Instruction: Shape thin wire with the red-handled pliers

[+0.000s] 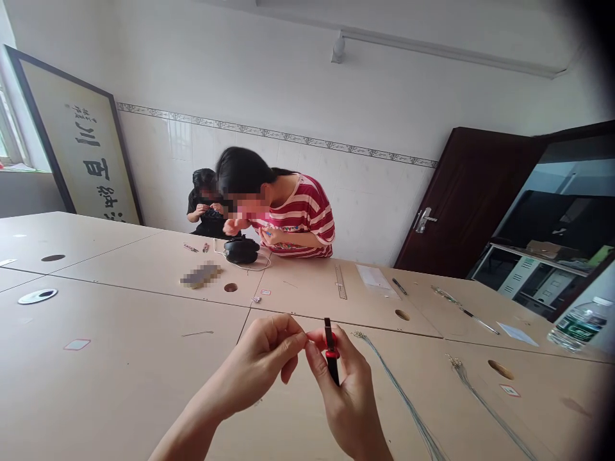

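Observation:
Both of my hands meet above the near middle of the table [144,384]. My left hand [271,355] is closed in a pinch, thumb against forefinger, on something too small to make out. My right hand [343,384] pinches at the same spot, its fingertips touching those of the left. A small black and red tool [331,354] stands upright in my right hand, between thumb and fingers. Just right of it lies a bundle of thin wires [398,390] with gold-coloured ends, and a second bundle [485,400] lies further right.
Across the table sit a person in a striped shirt [312,211] and another in black [209,221]. Near them is a black bag-like object [241,250]. A ruler [340,282], a pen [479,320], a plastic bottle [580,325] and a loose wire [197,333] lie around.

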